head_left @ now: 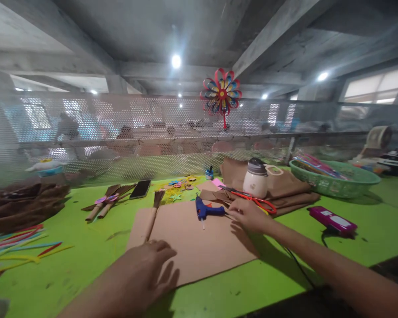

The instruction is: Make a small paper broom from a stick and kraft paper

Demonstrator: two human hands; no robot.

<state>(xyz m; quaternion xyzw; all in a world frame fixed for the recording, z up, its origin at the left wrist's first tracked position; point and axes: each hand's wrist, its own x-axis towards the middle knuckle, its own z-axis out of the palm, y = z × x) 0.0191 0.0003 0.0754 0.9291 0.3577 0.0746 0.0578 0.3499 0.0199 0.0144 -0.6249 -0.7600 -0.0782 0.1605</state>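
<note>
My left hand (149, 269) is over the near left corner of a tan cardboard sheet (192, 251). Its fingers are apart and hold nothing, close to the lower end of a rolled brown paper stick with a frayed top (151, 221). On the far right part of the sheet lies a blue hot glue gun (210, 210), a white tip at its nozzle. Beside the gun's handle end is my right hand (250, 215), its fingers bent together; what they pinch, perhaps the cord, is not clear. Red-handled scissors (252, 197) lie just behind that hand.
Behind stand a white bottle (256, 179) and folded brown paper (285, 190). A green basket (334, 179) and purple device (333, 221) are right. Left are a phone (140, 189), two paper bundles (108, 201) and colourful strips (23, 247). A perforated screen (135, 132) borders the table.
</note>
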